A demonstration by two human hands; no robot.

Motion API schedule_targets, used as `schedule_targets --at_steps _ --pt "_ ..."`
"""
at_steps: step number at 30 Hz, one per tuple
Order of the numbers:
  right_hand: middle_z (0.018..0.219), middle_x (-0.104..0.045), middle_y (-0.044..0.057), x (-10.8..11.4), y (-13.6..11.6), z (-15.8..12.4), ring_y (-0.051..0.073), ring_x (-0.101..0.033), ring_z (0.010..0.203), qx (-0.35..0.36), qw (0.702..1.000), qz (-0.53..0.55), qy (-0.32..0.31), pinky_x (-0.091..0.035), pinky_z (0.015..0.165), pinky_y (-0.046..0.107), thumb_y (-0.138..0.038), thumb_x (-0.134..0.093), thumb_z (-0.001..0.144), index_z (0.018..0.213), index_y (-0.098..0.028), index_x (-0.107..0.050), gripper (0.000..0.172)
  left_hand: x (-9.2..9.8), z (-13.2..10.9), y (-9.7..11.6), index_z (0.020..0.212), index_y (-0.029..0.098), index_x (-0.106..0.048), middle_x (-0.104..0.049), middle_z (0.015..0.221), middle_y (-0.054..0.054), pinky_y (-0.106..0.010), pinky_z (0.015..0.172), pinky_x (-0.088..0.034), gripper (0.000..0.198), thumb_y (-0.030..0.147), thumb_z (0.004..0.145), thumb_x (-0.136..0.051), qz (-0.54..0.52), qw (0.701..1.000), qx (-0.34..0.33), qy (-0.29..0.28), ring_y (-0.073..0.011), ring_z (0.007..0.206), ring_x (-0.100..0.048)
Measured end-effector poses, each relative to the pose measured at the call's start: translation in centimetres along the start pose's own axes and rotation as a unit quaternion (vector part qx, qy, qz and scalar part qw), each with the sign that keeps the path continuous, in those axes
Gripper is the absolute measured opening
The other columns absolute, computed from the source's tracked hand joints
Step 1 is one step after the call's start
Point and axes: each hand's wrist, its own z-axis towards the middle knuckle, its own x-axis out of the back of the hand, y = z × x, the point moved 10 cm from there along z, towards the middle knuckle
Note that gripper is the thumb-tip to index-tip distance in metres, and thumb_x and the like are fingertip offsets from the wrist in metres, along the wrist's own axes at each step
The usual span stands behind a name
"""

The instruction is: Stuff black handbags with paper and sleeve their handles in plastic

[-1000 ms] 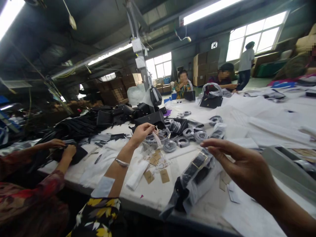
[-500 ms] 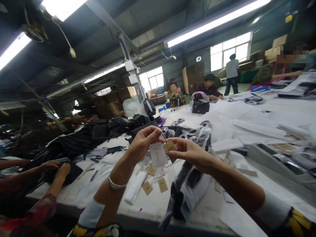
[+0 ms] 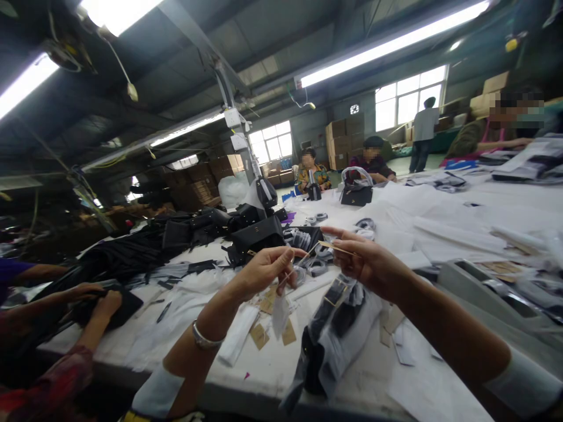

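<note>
Right hand pinches tag above table; left hand pinches cord, white packet hanging below. Cord could slip or snap if tugged hard; packet could snag loose tags. Tag print unreadable; mark on black bag too small.

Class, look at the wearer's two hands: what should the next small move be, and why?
Probably bring the right hand toward the left hand: the right pinches a brown tag, its string runs across to the left, and a white packet hangs below the left, so slack might help.
</note>
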Motion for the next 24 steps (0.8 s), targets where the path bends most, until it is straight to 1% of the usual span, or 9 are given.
schedule_targets --at_steps 4,6,10,12,14,16,19,22,24 --pt "0.072 -0.060 -0.002 -0.3 -0.5 0.2 0.006 -0.055 0.060 0.007 1.000 -0.022 0.007 -0.045 0.052 0.012 -0.021 -0.072 0.083 0.129 -0.020 -0.063 0.046 -1.7 0.4 0.3 0.125 0.013 -0.063 -0.072 0.079 -0.009 -0.021 0.046 -0.044 0.055 0.058 0.096 -0.049 -0.037 0.998 -0.016 -0.042 -0.0104 0.047 -0.058" --pt "0.075 -0.062 -0.001 -0.5 -0.7 0.2 0.006 -0.056 0.061 0.007 0.999 -0.031 0.006 -0.045 0.053 0.012 -0.022 -0.073 0.083 0.128 -0.021 -0.063 0.046 -2.2 0.7 0.7 0.124 0.014 -0.063 -0.073 0.088 -0.010 -0.022 0.053 -0.049 0.052 0.057 0.097 -0.048 -0.051 0.997 -0.039 -0.049 -0.0093 0.051 -0.060" --pt "0.080 -0.064 0.001 -1.3 -0.9 0.1 0.006 -0.056 0.061 0.008 0.999 -0.050 -0.007 -0.041 0.049 0.012 -0.025 -0.074 0.083 0.130 -0.022 -0.062 0.049 -1.9 1.1 1.9 0.114 0.014 -0.063 -0.072 0.100 -0.010 -0.028 0.075 -0.054 0.046 0.054 0.093 -0.060 -0.079 0.994 -0.081 -0.007 -0.0078 0.057 -0.063" --pt "0.085 -0.066 0.002 -1.8 -1.2 -0.1 0.007 -0.056 0.061 0.012 0.998 -0.066 -0.016 -0.041 0.049 0.013 -0.026 -0.073 0.083 0.131 -0.022 -0.061 0.050 -1.6 1.4 1.9 0.113 0.015 -0.060 -0.073 0.093 -0.009 -0.029 0.072 -0.055 0.046 0.055 0.092 -0.060 -0.112 0.991 -0.070 0.012 -0.0110 0.058 -0.065" --pt "0.090 -0.066 0.003 -2.2 -1.7 -0.4 0.007 -0.056 0.060 0.022 0.995 -0.089 -0.030 -0.041 0.050 0.014 -0.027 -0.072 0.084 0.133 -0.024 -0.059 0.051 -1.9 1.6 1.6 0.116 0.016 -0.058 -0.072 0.084 -0.007 -0.026 0.061 -0.055 0.046 0.055 0.093 -0.058 -0.146 0.989 -0.040 0.003 -0.0138 0.057 -0.067" --pt "0.090 -0.065 0.002 -2.5 -2.5 -0.7 0.007 -0.055 0.060 0.043 0.991 -0.122 -0.043 -0.042 0.049 0.015 -0.030 -0.070 0.086 0.135 -0.025 -0.058 0.050 -3.0 1.5 1.1 0.116 0.016 -0.060 -0.071 0.081 -0.006 -0.022 0.055 -0.053 0.042 0.050 0.092 -0.062 -0.156 0.987 -0.002 -0.047 -0.0143 0.057 -0.068" --pt "0.082 -0.064 0.001 -2.5 -3.9 -1.1 0.009 -0.055 0.060 0.083 0.973 -0.207 -0.050 -0.041 0.047 0.016 -0.036 -0.069 0.088 0.138 -0.026 -0.056 0.053 -4.5 1.1 0.7 0.111 0.016 -0.066 -0.069 0.085 -0.006 -0.022 0.059 -0.055 0.035 0.042 0.088 -0.070 -0.137 0.984 0.026 -0.114 -0.0116 0.057 -0.067" --pt "0.070 -0.062 -0.001 -2.3 -5.0 -1.6 0.011 -0.055 0.058 0.120 0.949 -0.288 -0.051 -0.041 0.046 0.018 -0.040 -0.071 0.087 0.139 -0.023 -0.055 0.057 -4.6 1.2 0.6 0.107 0.016 -0.070 -0.070 0.084 -0.006 -0.024 0.061 -0.056 0.033 0.039 0.083 -0.076 -0.117 0.988 0.029 -0.099 -0.0114 0.057 -0.066" --pt "0.071 -0.065 0.000 -2.2 -5.4 -2.0 0.011 -0.058 0.059 0.140 0.938 -0.311 -0.055 -0.045 0.049 0.019 -0.041 -0.073 0.086 0.135 -0.022 -0.059 0.055 -4.3 1.5 0.7 0.097 0.014 -0.073 -0.070 0.082 -0.006 -0.024 0.062 -0.054 0.030 0.039 0.081 -0.078 -0.098 0.993 0.019 -0.071 -0.0120 0.060 -0.066"
